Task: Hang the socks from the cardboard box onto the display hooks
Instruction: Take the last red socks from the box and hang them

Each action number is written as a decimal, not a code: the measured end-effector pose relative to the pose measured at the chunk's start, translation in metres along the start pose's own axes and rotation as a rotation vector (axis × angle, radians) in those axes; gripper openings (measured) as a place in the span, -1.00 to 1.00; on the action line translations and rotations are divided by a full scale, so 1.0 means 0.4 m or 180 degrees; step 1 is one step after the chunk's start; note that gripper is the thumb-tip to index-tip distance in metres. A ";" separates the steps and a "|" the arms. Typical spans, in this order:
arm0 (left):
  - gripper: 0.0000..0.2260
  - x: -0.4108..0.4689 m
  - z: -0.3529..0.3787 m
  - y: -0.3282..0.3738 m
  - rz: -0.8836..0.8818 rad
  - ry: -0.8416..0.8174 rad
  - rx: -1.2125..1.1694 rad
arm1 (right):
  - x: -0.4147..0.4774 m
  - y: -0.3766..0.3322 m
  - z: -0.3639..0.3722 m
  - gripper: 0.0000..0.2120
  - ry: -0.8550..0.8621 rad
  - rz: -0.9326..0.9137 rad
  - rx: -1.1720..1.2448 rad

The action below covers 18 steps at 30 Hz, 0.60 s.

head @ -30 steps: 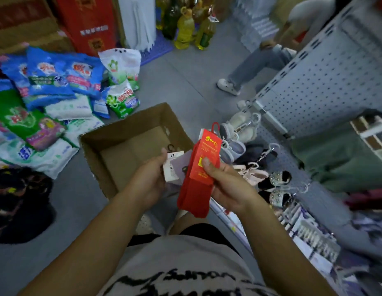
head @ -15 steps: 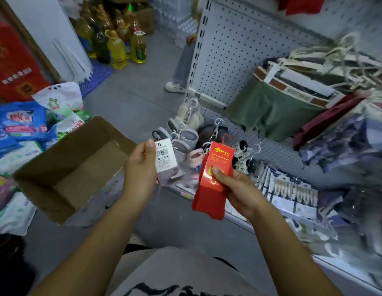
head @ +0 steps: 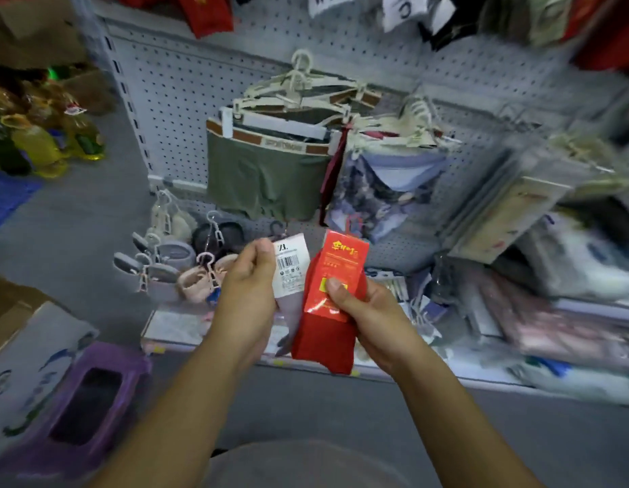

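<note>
The bare pegboard left of the hanging green underwear gives open access, whereas that underwear, the patterned garments, the tilted packets at right and the clipped slippers low down cover the panel, and the cardboard box and a purple plastic item occupy the floor at left.

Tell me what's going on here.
A person is stocking a shop display. The left hand pinches a pale pair of socks by its white label, and the right hand grips a red pair of socks in its card sleeve. Both are held up in front of the pegboard; neither is on a hook yet.
</note>
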<state>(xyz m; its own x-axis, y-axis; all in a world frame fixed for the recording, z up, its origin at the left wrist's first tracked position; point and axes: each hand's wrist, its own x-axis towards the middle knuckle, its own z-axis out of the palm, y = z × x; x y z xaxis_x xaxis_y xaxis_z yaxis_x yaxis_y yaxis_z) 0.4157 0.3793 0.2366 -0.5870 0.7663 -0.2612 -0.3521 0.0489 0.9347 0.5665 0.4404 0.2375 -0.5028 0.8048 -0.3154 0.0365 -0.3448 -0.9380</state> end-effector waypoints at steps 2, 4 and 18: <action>-0.72 -0.014 0.063 -0.007 -0.0075 -0.0136 0.0033 | -0.023 -0.021 -0.051 -0.79 0.0276 -0.0210 -0.0052; -0.61 -0.035 0.117 -0.004 -0.0233 -0.0263 0.0019 | -0.043 -0.044 -0.093 -0.85 0.0453 -0.0350 -0.0084; -0.25 0.002 0.300 0.098 -0.1047 -0.1681 -0.0593 | -0.115 -0.163 -0.231 -0.69 0.0557 -0.0297 0.0594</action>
<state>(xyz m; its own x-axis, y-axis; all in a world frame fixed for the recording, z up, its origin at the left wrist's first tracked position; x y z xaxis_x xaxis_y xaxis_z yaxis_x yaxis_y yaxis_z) 0.4888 0.4585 0.3020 -0.0060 0.9445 -0.3286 -0.6008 0.2593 0.7562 0.6671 0.4703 0.2998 -0.3390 0.9029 -0.2643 -0.1709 -0.3353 -0.9265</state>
